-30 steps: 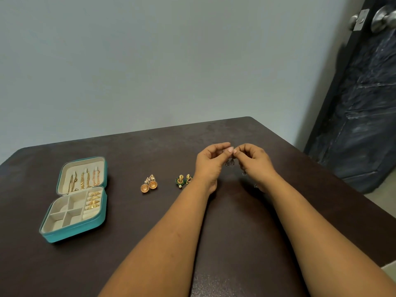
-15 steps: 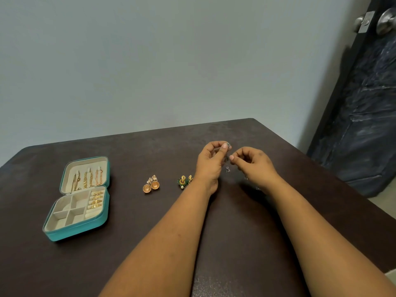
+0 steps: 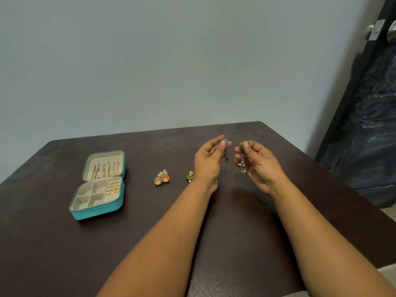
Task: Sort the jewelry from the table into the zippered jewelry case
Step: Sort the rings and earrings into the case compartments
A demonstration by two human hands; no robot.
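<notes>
Pinching one silver dangle earring in left hand, another in right hand, above dark table. Lying leftward: green-gold earrings, gold jhumka earrings, open teal jewelry case.

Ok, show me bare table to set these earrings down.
Free: between the case and the gold earrings, and the near table in front of the case. Crowded: around the green earrings by the left hand.
</notes>
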